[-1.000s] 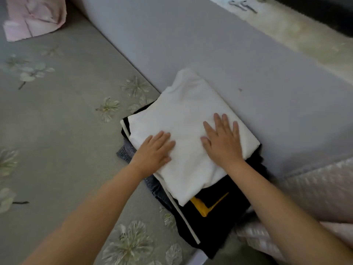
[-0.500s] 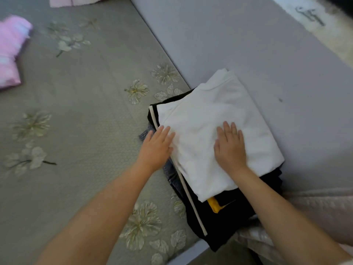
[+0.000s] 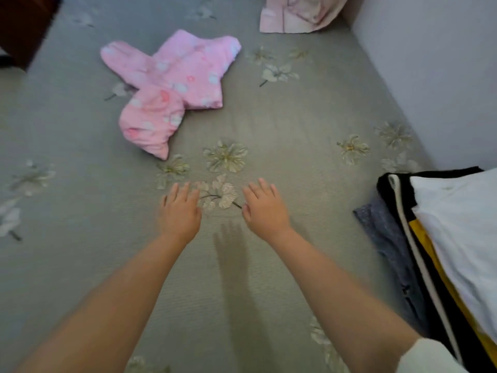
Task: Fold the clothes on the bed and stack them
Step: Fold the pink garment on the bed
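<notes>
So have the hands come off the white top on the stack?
Yes. Both the left hand and right hand now hover left of the stack, toward the pink garment.

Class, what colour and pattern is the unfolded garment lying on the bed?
Pink garment with paler blotchy print; head view.

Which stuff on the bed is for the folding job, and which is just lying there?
For the job:
- pink jacket, spread out and not folded yet
- stack of folded clothes, white top uppermost
- left hand and right hand, both empty

Just lying about:
- pink pillow
- flowered bedspread
</notes>
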